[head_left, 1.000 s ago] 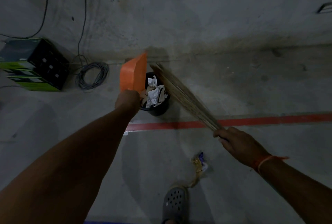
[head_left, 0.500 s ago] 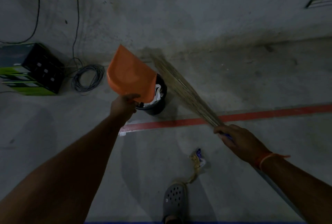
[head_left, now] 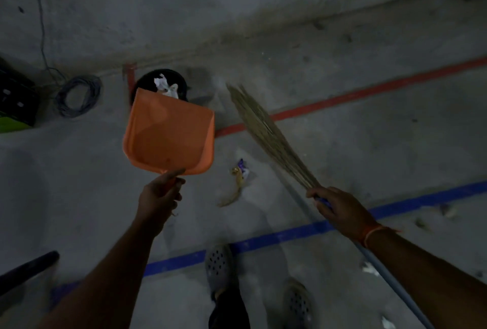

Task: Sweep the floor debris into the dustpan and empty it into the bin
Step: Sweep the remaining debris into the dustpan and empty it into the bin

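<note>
The left hand (head_left: 158,196) holds the orange dustpan (head_left: 168,131) by its short handle, the fingers (head_left: 177,182) curled round it and the thumb lying on top. The pan is in the air, its open front edge just over the near rim of the black bin (head_left: 160,82), which already contains white crumpled paper (head_left: 166,87). The inside of the pan looks empty, apart from perhaps a small speck.

The dustpan seems to be thin moulded plastic, so I judge it light and stiff enough to be carried with one hand at the handle. The handle is the right place to take it, because a grip on the thin walls would bend them.

The right hand (head_left: 340,210) grips the broom (head_left: 266,133) where the dry grass bundle meets the blue handle, its fingers wrapped tightly round it. The broom head points up and away, to the right of the bin. These bristles look soft and springy at the tips, firm only near the binding, so a low grip gives better control.

On the floor, nearer to the person than the bin, a wrapper (head_left: 241,170) with a strip of peel (head_left: 232,196) remains. It looks light and could slide away from a fast stroke.
</note>
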Tool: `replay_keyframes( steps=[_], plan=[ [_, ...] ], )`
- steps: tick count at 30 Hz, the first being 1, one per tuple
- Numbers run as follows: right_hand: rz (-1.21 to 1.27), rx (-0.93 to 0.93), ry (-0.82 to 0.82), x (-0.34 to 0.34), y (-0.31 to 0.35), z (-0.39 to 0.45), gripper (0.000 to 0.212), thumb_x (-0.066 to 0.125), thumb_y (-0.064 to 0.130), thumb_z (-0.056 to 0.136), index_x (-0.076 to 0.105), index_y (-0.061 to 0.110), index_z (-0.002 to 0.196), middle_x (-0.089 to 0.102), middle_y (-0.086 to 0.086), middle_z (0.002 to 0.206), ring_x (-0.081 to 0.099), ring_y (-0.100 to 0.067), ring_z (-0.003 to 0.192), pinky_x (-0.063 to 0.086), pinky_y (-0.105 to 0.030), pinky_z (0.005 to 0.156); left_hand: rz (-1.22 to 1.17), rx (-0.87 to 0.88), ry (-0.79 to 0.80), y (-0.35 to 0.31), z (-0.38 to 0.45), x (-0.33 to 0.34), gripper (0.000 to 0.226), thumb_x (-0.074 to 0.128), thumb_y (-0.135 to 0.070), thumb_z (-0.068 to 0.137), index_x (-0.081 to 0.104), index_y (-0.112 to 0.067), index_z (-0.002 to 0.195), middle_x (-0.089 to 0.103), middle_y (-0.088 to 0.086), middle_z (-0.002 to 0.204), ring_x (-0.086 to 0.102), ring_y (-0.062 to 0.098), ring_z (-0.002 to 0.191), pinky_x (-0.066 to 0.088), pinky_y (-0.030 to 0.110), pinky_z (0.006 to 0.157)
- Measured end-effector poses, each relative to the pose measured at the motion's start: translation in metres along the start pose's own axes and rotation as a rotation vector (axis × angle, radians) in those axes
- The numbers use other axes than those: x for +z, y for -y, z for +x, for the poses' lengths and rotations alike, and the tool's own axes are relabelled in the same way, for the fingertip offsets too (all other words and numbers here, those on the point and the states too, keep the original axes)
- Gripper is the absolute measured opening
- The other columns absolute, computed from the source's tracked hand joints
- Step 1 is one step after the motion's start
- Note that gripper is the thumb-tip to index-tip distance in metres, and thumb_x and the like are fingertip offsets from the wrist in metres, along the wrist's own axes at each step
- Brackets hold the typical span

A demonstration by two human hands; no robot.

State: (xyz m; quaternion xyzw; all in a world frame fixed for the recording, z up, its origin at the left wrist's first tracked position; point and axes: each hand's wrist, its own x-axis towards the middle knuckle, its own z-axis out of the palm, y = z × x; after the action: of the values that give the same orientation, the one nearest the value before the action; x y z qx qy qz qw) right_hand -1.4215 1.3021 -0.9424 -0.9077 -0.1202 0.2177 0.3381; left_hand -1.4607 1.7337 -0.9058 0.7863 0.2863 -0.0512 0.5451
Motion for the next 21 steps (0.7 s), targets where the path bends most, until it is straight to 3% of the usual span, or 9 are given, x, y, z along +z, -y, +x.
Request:
replay_keyframes(
  steps=[2,6,9,15,21],
  plan=[
    [0.003,0.04,0.031,0.013,-0.016,-0.03,0.037,0.045,0.044,0.091,0.062,0.03,0.119,0.065,-0.006,0.101,0.065,-0.021,0.094,0.053,-0.038,0.084,-0.029,-0.002,0.008,0.012,-0.028,0.014,0.037,0.058,0.001,0.099,0.069,-0.019,0.128,0.073,0.009,0.104,0.059,0.014,0.066,0.046,0.026,0.053],
    [-0.008,0.099,0.09,0.061,-0.035,-0.053,0.025,0.054,0.03,0.094,0.064,0.029,0.117,0.067,-0.007,0.108,0.064,-0.022,0.099,0.051,-0.036,0.088,-0.044,-0.001,0.042,0.039,-0.066,0.025,0.037,0.059,0.001,0.098,0.071,-0.024,0.123,0.074,0.008,0.103,0.059,0.015,0.067,0.045,0.026,0.053],
    [-0.004,0.099,0.133,0.112,-0.034,-0.04,0.021,0.053,0.026,0.091,0.063,0.028,0.11,0.066,-0.009,0.099,0.063,-0.024,0.091,0.051,-0.034,0.08,-0.06,0.018,0.016,0.07,-0.079,0.023,0.038,0.059,0.002,0.098,0.071,-0.026,0.121,0.075,0.006,0.1,0.059,0.018,0.068,0.045,0.029,0.054],
    [-0.073,0.159,0.17,0.223,-0.032,-0.011,0.016,0.053,0.018,0.089,0.064,0.025,0.099,0.068,-0.014,0.098,0.064,-0.031,0.091,0.049,-0.03,0.078,-0.112,0.021,-0.024,0.155,-0.112,0.014,0.039,0.055,0.006,0.098,0.07,-0.02,0.123,0.072,0.005,0.099,0.055,0.013,0.061,0.04,0.018,0.045],
    [-0.041,0.339,0.081,0.253,-0.075,-0.111,0.018,0.051,0.019,0.089,0.059,0.027,0.103,0.065,-0.013,0.096,0.064,-0.032,0.088,0.05,-0.032,0.078,-0.116,-0.023,0.036,0.216,-0.179,0.007,0.037,0.058,0.004,0.098,0.071,-0.021,0.121,0.072,0.008,0.096,0.053,0.012,0.057,0.037,0.015,0.042]
  ],
)
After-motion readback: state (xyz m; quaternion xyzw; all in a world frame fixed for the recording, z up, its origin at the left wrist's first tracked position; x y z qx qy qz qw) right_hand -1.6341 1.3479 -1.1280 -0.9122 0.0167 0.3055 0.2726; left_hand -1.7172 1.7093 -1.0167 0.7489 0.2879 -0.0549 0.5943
